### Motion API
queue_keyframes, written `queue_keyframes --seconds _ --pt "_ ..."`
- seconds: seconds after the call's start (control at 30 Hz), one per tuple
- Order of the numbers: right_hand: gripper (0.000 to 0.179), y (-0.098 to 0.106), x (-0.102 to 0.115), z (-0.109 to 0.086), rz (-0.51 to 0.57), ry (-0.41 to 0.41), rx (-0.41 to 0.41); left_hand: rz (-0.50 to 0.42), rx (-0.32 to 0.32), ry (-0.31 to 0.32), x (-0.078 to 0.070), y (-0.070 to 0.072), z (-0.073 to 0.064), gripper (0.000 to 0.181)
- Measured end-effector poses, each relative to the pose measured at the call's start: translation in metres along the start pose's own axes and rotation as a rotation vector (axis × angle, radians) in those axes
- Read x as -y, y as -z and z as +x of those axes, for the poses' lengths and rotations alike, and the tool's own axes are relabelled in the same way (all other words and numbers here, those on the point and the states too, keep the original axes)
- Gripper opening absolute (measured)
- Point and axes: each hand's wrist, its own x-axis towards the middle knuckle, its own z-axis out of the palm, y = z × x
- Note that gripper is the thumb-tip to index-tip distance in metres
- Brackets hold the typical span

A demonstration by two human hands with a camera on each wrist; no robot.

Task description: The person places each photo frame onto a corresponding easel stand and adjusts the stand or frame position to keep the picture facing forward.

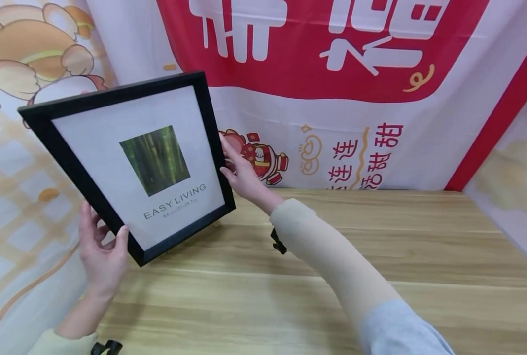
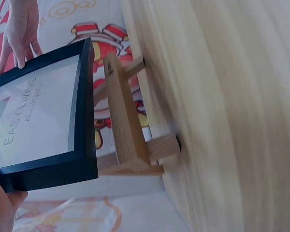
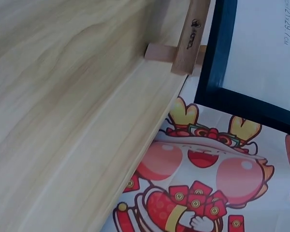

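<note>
Both hands hold a black picture frame (image 1: 190, 231) up at the left, tilted, its front facing the head camera. Inside it is a white sheet with a green bamboo picture (image 1: 154, 160) and the words EASY LIVING. My left hand (image 1: 102, 259) grips the lower left side, thumb at the front. On the opposite side, my right hand (image 1: 247, 180) holds the edge with its thumb at the border. A small wooden easel (image 2: 123, 113) stands on the table just behind and below the frame; the left wrist view shows a gap between its ledge and the frame's bottom edge.
The wood-grain table (image 1: 334, 256) reaches back to a red and white printed cloth (image 1: 263, 93). Another cloth with cartoon figures (image 1: 19, 197) hangs along the left side, close to the left hand. A pale cloth (image 1: 511, 172) borders the right.
</note>
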Motion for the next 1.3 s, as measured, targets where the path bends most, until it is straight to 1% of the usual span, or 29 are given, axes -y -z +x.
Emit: queue_keyframes --seconds 0.13,0.27,0.43,0.5,0.67,0.8,0.9,1.0,1.1,1.23,1.3 --pt "0.079 -0.007 0.003 0.006 -0.006 0.007 -0.023 -0.025 -0.014 -0.012 0.005 0.004 0.008 0.074" --pt "0.08 -0.013 0.003 0.01 -0.031 0.005 -0.043 -0.023 -0.016 -0.004 0.011 0.006 0.013 0.073" --pt "0.081 -0.021 0.0 0.014 -0.07 -0.006 -0.05 0.017 -0.034 0.021 0.02 0.005 0.014 0.071" --pt "0.08 -0.023 -0.002 0.015 -0.082 -0.002 -0.057 0.032 -0.031 0.024 0.024 0.004 0.013 0.07" --pt "0.079 -0.029 -0.008 0.02 -0.091 0.012 -0.084 0.052 -0.017 0.009 0.032 0.002 0.013 0.067" --pt "0.079 -0.032 -0.011 0.02 -0.095 -0.015 -0.088 0.069 -0.005 -0.006 0.036 0.003 0.016 0.067" --pt "0.079 -0.033 -0.015 0.02 -0.097 -0.054 -0.088 0.073 0.011 0.002 0.039 0.002 0.018 0.069" --pt "0.078 -0.034 -0.018 0.02 -0.098 -0.076 -0.096 0.081 0.026 0.034 0.04 0.0 0.021 0.069" --pt "0.077 -0.035 -0.018 0.021 -0.129 -0.094 -0.086 0.108 0.036 0.07 0.043 0.001 0.025 0.071" --pt "0.079 -0.038 -0.019 0.023 -0.179 -0.145 -0.028 0.134 0.043 0.121 0.049 0.003 0.031 0.074" --pt "0.081 -0.039 -0.02 0.024 -0.183 -0.172 -0.002 0.137 0.052 0.143 0.052 0.003 0.033 0.075"
